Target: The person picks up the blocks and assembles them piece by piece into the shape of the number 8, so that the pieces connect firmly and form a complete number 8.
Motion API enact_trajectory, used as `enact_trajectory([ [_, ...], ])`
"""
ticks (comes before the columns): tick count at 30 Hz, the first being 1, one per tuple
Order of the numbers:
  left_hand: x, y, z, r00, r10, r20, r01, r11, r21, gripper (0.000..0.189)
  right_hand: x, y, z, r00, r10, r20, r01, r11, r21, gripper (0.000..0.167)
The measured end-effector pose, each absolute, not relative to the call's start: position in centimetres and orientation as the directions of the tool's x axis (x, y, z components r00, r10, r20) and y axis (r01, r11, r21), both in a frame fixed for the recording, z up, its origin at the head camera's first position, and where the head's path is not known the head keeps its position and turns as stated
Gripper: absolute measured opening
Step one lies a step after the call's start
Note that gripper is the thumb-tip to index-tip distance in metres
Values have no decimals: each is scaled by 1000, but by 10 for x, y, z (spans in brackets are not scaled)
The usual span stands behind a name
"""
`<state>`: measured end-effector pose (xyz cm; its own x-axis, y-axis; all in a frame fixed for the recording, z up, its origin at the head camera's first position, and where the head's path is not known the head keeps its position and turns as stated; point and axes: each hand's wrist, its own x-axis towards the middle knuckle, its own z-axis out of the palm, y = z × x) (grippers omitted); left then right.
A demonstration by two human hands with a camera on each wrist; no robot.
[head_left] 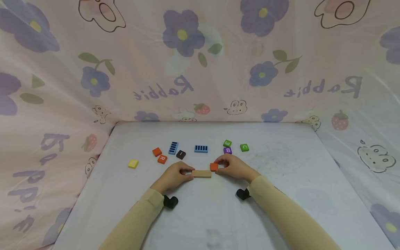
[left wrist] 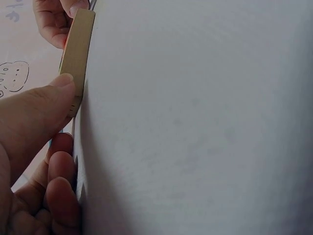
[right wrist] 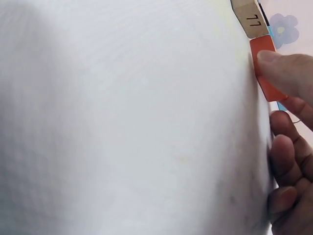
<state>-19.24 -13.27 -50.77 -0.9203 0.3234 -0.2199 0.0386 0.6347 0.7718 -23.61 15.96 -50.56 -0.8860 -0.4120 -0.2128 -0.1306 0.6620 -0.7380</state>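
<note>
Behind the scene and along both its sides hangs a pale pink cloth [head_left: 218, 66], printed with purple flowers, strawberries and mirrored lettering. It borders a white worktop [head_left: 312, 180], over which a person's two arms reach in beige sleeves [head_left: 134, 222]. Both hands are grasping something near the middle. The left hand [head_left: 175, 176] pinches the left end of a plain wooden block [head_left: 201, 174], its thumb on the near side. The right hand [head_left: 235, 167] pinches an orange tile [head_left: 214, 167] by the right end of the block, slightly toward its far side; whether the two touch is hard to tell. From the right wrist, the end of the block shows dark marks resembling "77". Near each cuff sits a black fitting [head_left: 170, 202].

Farther back lie two blue pieces with dark bars, one lengthwise [head_left: 173, 148], the other crosswise [head_left: 201, 149]. Smallest are the loose tiles. On the left are a yellow tile [head_left: 133, 164], a blank orange one [head_left: 157, 152], another orange one marked R [head_left: 162, 159] and a black tile [head_left: 181, 154]. Past the right hand, a green 3 [head_left: 227, 143] lies just beyond a purple 8 [head_left: 227, 150], with a green C [head_left: 244, 147] to their right.
</note>
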Motion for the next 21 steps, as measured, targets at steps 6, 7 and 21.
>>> enact_trajectory([
  [6,-192,-133,-508,-920,327,-216,40,627,778,28,-236,160,-507,-888,-413,-204,-139,661,-737,34],
  [7,-192,-133,-508,-920,328,-216,39,624,780,28,-236,160,-507,-888,-415,-201,-142,661,-737,35],
  [21,-191,-133,-507,-922,323,-213,40,626,779,28,-237,169,-502,-913,-383,-144,-138,619,-774,43],
])
